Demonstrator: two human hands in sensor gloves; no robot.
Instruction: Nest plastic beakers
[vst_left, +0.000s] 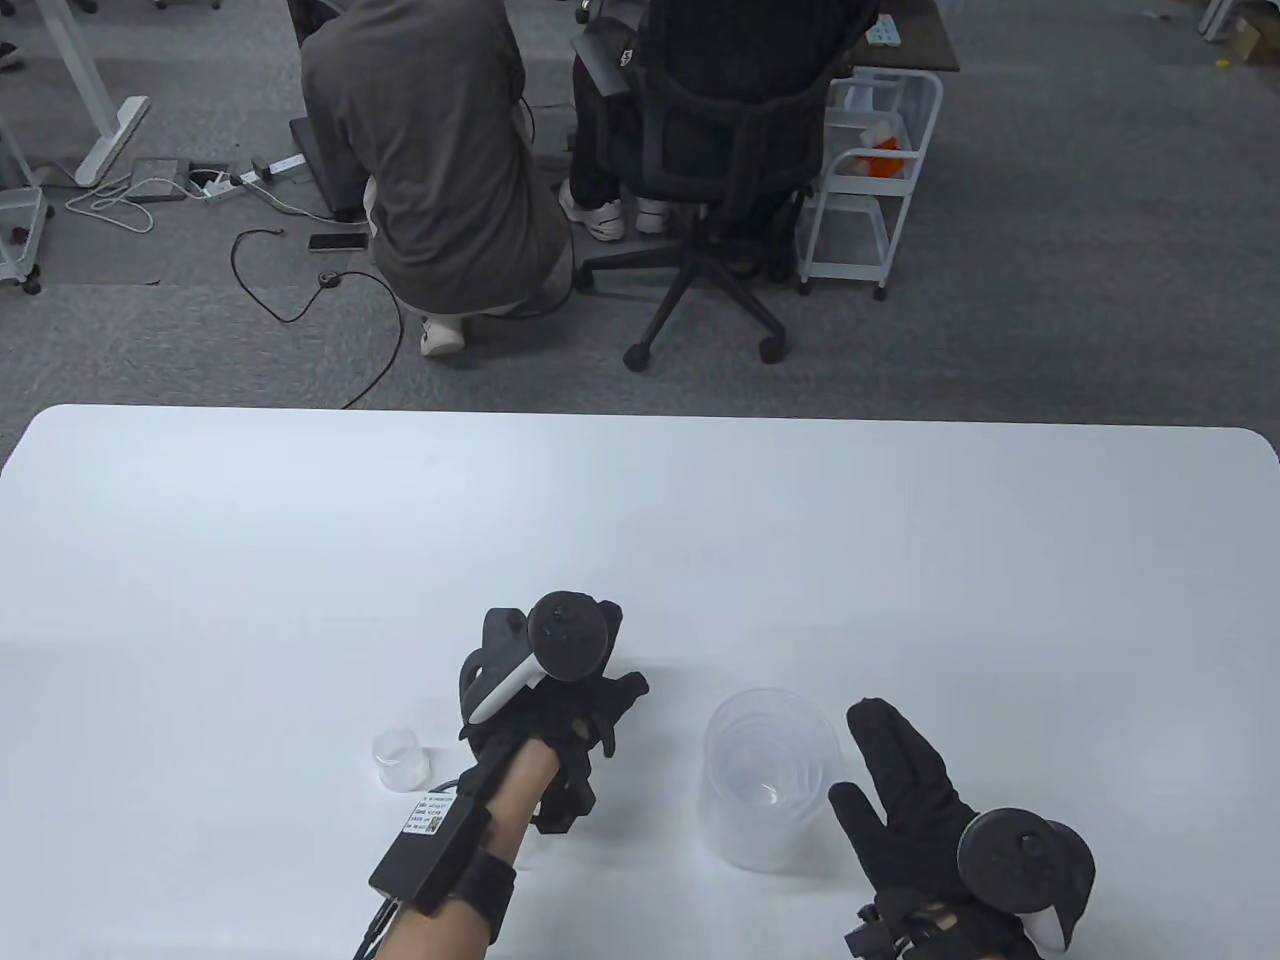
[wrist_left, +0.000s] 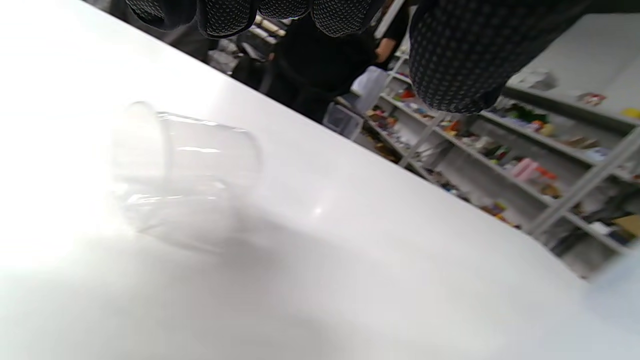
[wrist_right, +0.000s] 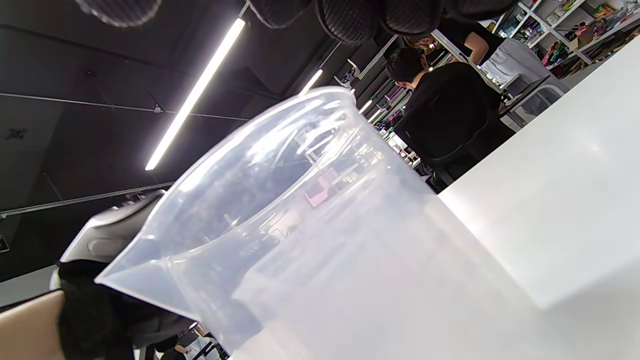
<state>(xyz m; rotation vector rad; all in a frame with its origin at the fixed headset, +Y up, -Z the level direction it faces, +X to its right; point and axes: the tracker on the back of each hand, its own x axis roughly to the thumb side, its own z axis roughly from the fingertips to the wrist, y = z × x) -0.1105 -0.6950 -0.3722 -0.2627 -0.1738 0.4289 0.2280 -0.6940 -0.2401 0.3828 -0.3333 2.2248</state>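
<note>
While the small beaker (vst_left: 400, 759) is standing alone on the white bench (vst_left: 640, 520) at the left, the left hand (vst_left: 560, 715) is hovering beside it, fingers curled, holding nothing. Rightward, the large beaker stack (vst_left: 772, 780) is sitting upright, the right hand (vst_left: 915, 800) spreading open just beside it.

Clear beakers (vst_left: 772, 790), white table (vst_left: 640, 520)

Grey carpet (vst_left: 1050, 330), office chair (vst_left: 715, 190), white cart (vst_left: 872, 170)

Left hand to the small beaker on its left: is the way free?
Probably yes. The small beaker stands alone just left of the left hand, with only bare table between them.
</note>
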